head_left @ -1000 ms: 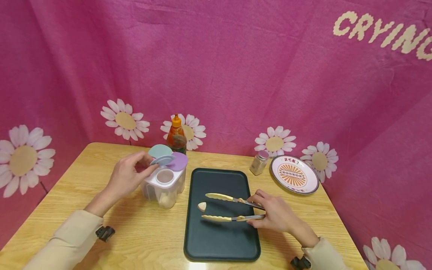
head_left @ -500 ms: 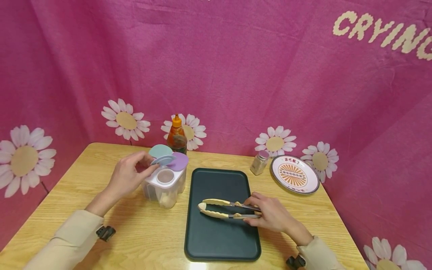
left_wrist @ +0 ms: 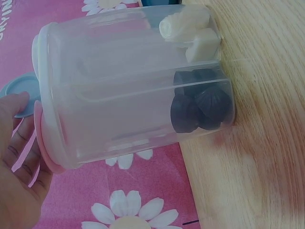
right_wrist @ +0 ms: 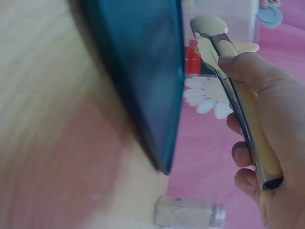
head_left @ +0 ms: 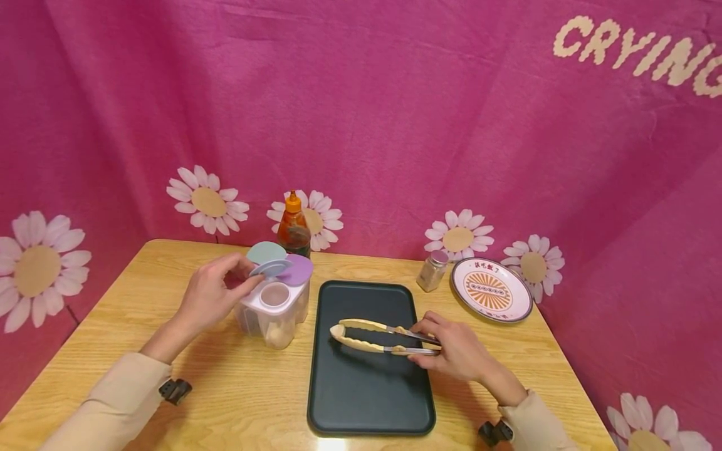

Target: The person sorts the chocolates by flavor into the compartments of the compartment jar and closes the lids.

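My right hand grips a pair of tongs with cream scalloped tips and metal arms. The tips pinch a small whitish piece over the dark tray, with a shadow below. My left hand pinches the raised pale blue lid of a clear divided storage container. The round opening under that lid is uncovered. The left wrist view shows white chunks in one compartment and dark ridged pieces in another. The container's teal lid and purple lid lie down.
An orange-capped sauce bottle stands behind the container. Toward the back right are a spice jar with a purple cap and a patterned plate. A pink cloth with daisies hangs behind the wooden table.
The tongs have moved left and narrowed around the whitish piece, which has since risen off the tray with them. My left hand keeps holding the blue lid up in the same place.
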The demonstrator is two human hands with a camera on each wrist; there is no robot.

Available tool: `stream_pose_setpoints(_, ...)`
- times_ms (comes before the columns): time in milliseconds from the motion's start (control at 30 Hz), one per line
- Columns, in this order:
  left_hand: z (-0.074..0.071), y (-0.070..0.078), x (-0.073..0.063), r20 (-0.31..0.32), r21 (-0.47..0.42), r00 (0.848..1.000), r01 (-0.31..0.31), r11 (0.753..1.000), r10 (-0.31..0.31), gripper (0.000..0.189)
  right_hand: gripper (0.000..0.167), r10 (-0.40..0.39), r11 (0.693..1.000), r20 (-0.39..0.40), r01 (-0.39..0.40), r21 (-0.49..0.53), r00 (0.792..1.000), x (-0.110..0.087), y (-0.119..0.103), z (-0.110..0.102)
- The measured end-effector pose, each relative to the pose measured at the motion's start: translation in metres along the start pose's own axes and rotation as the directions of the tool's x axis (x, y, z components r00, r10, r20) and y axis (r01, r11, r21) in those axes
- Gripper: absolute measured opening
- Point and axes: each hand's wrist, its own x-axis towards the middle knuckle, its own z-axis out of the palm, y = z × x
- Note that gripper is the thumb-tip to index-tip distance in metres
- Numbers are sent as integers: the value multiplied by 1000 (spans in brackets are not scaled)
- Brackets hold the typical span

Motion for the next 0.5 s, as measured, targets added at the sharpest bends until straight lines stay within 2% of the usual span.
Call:
stream_pose_setpoints(267,0,-1,-1,-10,0,1000,-13,1000,13,22,43,-55,998,-108,53,-18,993,12,-4,-23)
stream_pose_setpoints(500,0,0,-1,5,-7,1000,7,1000,-7,21,46,-113,994,-212,113,-11,971,32,-9,-44)
